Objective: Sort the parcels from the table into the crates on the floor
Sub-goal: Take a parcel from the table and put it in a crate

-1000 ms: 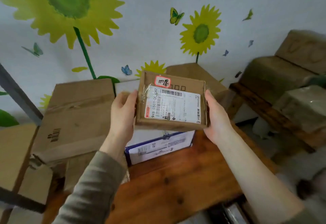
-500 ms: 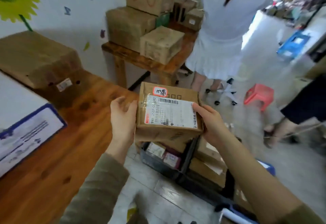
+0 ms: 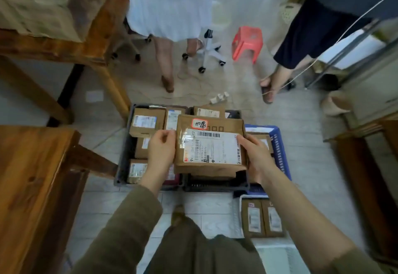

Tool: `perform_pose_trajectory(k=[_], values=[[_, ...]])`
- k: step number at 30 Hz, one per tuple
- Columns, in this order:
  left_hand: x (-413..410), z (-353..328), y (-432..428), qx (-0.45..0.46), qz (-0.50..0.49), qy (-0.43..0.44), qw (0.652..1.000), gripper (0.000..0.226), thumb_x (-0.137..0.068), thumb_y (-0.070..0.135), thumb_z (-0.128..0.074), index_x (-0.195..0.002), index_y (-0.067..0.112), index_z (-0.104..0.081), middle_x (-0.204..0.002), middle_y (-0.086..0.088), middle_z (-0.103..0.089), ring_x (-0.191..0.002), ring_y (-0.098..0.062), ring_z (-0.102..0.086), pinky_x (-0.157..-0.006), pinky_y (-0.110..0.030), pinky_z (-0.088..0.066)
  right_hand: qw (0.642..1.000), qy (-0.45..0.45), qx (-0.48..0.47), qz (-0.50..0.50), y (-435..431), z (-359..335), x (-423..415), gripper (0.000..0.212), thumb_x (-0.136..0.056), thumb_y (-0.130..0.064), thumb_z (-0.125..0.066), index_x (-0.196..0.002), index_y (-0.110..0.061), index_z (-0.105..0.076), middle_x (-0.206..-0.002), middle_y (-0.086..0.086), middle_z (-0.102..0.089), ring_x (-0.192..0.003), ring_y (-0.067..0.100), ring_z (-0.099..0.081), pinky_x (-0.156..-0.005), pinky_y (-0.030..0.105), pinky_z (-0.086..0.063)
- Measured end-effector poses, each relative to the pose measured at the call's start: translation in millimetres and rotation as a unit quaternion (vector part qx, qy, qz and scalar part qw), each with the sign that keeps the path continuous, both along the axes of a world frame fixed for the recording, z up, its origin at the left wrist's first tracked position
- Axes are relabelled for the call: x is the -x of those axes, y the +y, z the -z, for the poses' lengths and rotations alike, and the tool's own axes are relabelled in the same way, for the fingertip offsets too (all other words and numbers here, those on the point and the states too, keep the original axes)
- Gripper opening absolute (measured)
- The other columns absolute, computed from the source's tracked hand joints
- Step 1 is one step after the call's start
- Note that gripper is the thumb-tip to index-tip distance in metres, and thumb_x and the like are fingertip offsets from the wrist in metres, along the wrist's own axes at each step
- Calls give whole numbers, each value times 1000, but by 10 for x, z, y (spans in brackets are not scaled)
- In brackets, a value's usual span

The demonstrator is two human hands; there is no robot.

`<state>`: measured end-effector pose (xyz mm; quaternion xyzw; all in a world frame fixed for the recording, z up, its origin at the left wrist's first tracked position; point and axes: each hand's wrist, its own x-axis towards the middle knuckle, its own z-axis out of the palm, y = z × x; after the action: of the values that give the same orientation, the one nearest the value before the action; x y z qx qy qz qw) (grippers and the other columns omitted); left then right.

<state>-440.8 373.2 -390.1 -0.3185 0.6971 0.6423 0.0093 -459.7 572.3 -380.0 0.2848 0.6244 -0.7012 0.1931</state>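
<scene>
I hold a brown cardboard parcel (image 3: pixel 212 146) with a white shipping label and an orange-edged sticker, level above the crates on the floor. My left hand (image 3: pixel 160 151) grips its left edge and my right hand (image 3: pixel 256 155) grips its right edge. Below it stand two dark grey crates (image 3: pixel 123 153) with several small boxed parcels inside. A blue crate (image 3: pixel 280 146) stands to their right, and a white crate (image 3: pixel 239 215) with two brown parcels lies nearer to me. Most of the middle crate is hidden by the parcel.
A wooden table (image 3: pixel 36 176) is at my left, another wooden table (image 3: pixel 71 45) with a large box (image 3: pixel 45 2) behind it. Two people stand beyond the crates, beside a red stool (image 3: pixel 247 43) and an office chair base (image 3: pixel 209 51). Wooden furniture (image 3: pixel 370 161) stands right.
I have turned from the table to look down at the floor. The parcel, still held in both hands, has come down over the crates.
</scene>
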Motion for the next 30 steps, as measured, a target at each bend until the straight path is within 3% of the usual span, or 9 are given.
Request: perform_pose_trajectory(k=[2, 5, 9, 12, 14, 17, 22, 27, 30], values=[[115, 172, 81, -26, 20, -24, 999, 14, -97, 23, -46, -96, 13, -56, -83, 0, -61, -78, -15, -58, -66, -28, -50, 1000, -15, -10, 21, 65, 225, 75, 30, -94, -19, -55, -122, -8, -56, -97, 10, -72, -83, 21, -70, -61, 30, -55], [203, 474, 216, -49, 53, -68, 995, 12, -95, 28, -50, -98, 17, -53, -92, 0, -63, -83, -15, -63, -73, -32, -54, 998, -47, -24, 45, 163, 601, 97, 37, -93, -20, -56, -129, -10, -52, -108, 13, -69, -93, 25, -69, -64, 32, -57], [246, 977, 400, -27, 96, -134, 986, 7, -94, 21, -54, -97, 16, -49, -84, 6, -56, -74, -5, -56, -62, -22, -47, 994, -78, -62, 46, 310, 1145, 93, 31, -94, -18, -54, -125, -13, -57, -114, 12, -67, -101, 26, -65, -80, 41, -56], [268, 1427, 495, -31, 113, -203, 972, 10, -95, 18, -51, -86, 23, -51, -90, 0, -60, -79, -10, -58, -75, -31, -52, 988, -120, -83, 50, 403, 1601, 113, 37, -94, -20, -55, -130, -16, -53, -119, 10, -64, -105, 25, -63, -89, 45, -53], [277, 1717, 557, -39, 106, -241, 964, 4, -96, 18, -49, -94, 21, -52, -91, 1, -60, -80, -10, -58, -72, -29, -51, 984, -149, -86, 41, 459, 1912, 112, 45, -94, -24, -56, -137, -19, -46, -121, 9, -63, -101, 23, -65, -82, 41, -56], [305, 2110, 665, -38, 103, -269, 957, 18, -96, 16, -47, -114, 16, -51, -95, 3, -57, -80, -9, -56, -61, -21, -46, 979, -176, -95, 23, 545, 2325, 95, 45, -95, -25, -54, -138, -20, -45, -116, 8, -65, -97, 22, -66, -78, 39, -57], [333, 2663, 873, -55, 49, -315, 946, 44, -95, 12, -49, -137, 11, -38, -120, -6, -58, -94, -14, -55, -72, -25, -47, 972, -207, -107, 25, 726, 2905, 139, 41, -95, -20, -54, -135, -18, -48, -107, 6, -68, -90, 18, -68, -78, 38, -57], [430, 3048, 1033, -59, 36, -311, 948, 20, -96, 10, -46, -113, 14, -55, -89, 5, -59, -74, -4, -55, -59, -17, -44, 971, -213, -112, -7, 802, 3306, 331, 42, -96, -21, -51, -138, -19, -45, -113, 7, -65, -91, 17, -66, -71, 31, -56], [518, 3201, 1048, -60, 27, -303, 951, 17, -96, 10, -46, -110, 17, -54, -96, 2, -62, -78, -4, -57, -60, -18, -46, 969, -216, -116, -22, 797, 3482, 479, 47, -96, -23, -51, -141, -21, -40, -127, 10, -58, -100, 21, -64, -80, 38, -56]])
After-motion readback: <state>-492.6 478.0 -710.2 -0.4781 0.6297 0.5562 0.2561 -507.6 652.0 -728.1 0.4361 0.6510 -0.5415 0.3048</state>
